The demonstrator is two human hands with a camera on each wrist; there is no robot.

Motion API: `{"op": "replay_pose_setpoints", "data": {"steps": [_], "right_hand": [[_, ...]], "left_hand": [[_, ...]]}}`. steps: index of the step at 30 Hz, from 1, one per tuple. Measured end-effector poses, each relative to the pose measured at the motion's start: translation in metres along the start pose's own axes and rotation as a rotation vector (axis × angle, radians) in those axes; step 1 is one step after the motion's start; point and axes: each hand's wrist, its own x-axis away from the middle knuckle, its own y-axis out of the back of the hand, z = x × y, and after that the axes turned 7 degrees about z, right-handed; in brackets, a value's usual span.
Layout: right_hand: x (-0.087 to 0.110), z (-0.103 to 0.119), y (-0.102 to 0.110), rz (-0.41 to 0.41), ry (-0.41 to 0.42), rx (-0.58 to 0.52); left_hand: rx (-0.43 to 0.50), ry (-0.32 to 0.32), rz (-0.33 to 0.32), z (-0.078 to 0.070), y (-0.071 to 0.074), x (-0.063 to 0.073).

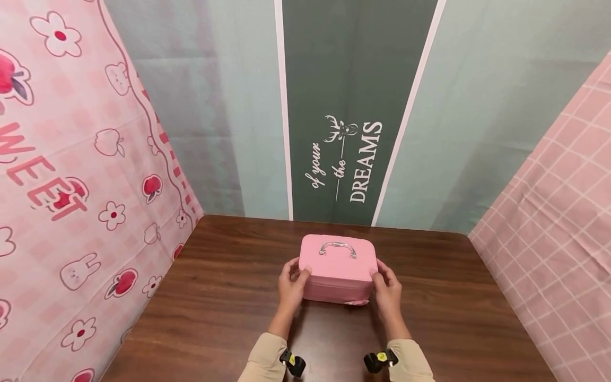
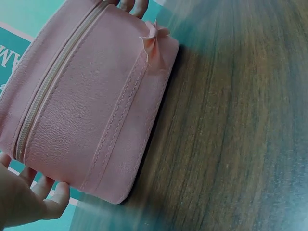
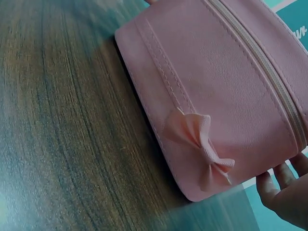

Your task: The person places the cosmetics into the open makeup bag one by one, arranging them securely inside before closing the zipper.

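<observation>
A pink cosmetic case (image 1: 338, 265) with a silver carry handle (image 1: 338, 244) on its lid is on the brown wooden table. My left hand (image 1: 290, 284) grips its left side, thumb on the lid's front corner and fingers along the side. On the opposite side my right hand (image 1: 388, 289) holds it the same way. A light zipper (image 2: 53, 72) runs closed around the case below the lid in the left wrist view. The right wrist view shows a pink bow (image 3: 204, 149) low on the front face, near the right corner.
The wooden table (image 1: 229, 276) extends around the case. Behind it hangs a green curtain (image 1: 353, 79) with white lettering. A pink patterned cloth (image 1: 110, 159) borders the left side, and a pink checked cloth (image 1: 558, 228) the right.
</observation>
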Motion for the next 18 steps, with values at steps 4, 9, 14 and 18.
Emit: {"op": "replay_pose_setpoints", "data": {"steps": [4, 9, 14, 18], "right_hand": [[0.001, -0.002, 0.000, -0.001, -0.031, -0.012], [0.000, -0.004, 0.000, 0.010, -0.043, -0.030], [-0.001, -0.002, -0.001, 0.029, -0.038, -0.027], [0.002, 0.004, 0.002, 0.088, -0.016, 0.091]], "left_hand": [[0.001, 0.011, -0.015, 0.000, 0.002, 0.001], [0.006, 0.031, -0.032, 0.000, 0.003, 0.001], [-0.002, 0.044, -0.037, 0.015, 0.003, -0.007], [-0.094, 0.016, -0.025, 0.029, 0.007, -0.013]]}}
